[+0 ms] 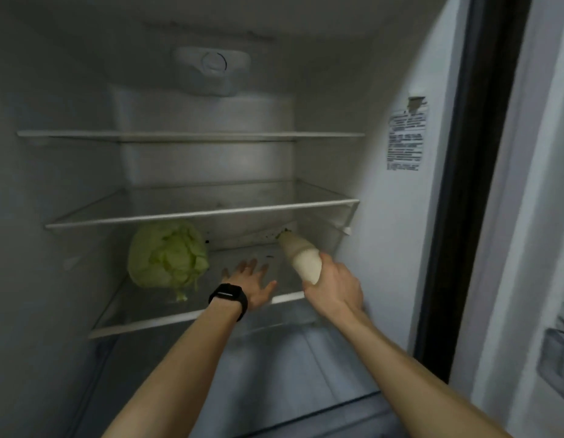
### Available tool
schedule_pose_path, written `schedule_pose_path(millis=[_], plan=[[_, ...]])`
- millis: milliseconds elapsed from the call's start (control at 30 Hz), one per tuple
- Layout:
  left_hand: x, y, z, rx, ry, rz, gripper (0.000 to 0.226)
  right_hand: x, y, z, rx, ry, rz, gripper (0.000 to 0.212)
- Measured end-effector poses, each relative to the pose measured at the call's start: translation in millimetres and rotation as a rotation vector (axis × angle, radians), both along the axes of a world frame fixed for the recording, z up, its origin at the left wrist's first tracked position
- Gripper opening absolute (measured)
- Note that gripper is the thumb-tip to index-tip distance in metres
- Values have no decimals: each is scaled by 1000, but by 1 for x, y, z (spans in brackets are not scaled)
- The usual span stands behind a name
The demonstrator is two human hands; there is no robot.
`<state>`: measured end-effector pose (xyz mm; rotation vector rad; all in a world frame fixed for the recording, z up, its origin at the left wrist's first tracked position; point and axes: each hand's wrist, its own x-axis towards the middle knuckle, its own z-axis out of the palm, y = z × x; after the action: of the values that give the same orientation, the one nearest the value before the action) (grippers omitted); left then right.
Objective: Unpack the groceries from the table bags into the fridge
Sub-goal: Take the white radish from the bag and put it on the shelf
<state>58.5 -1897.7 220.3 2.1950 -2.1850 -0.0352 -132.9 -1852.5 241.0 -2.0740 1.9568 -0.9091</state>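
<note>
I look into an open fridge. A green cabbage (168, 256) lies on the left of the third glass shelf (179, 317). My right hand (332, 286) grips the near end of a long white radish (301, 256), whose leafy tip points toward the back right of that shelf. My left hand (253, 284), with a black watch on the wrist, is spread open and flat over the shelf between the cabbage and the radish, holding nothing.
Two glass shelves (192, 135) (201, 213) sit above, with nothing on them. A thermostat dial housing (212, 71) hangs on the back wall. A label sticker (407, 140) is on the right inner wall. The door seal (464, 184) and door shelf (559, 355) stand right.
</note>
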Motion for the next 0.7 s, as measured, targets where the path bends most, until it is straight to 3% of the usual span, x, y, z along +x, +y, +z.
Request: schedule_pose_path(millis=[167, 367, 700], plan=[[11, -11, -17, 58, 128, 6, 72, 22, -50, -2, -74, 170, -64, 57], [11, -14, -22, 68, 98, 8, 73, 36, -80, -13, -160, 364, -40, 49], [9, -12, -20, 18, 77, 0, 71, 24, -96, 4, 22, 295, -5, 57]])
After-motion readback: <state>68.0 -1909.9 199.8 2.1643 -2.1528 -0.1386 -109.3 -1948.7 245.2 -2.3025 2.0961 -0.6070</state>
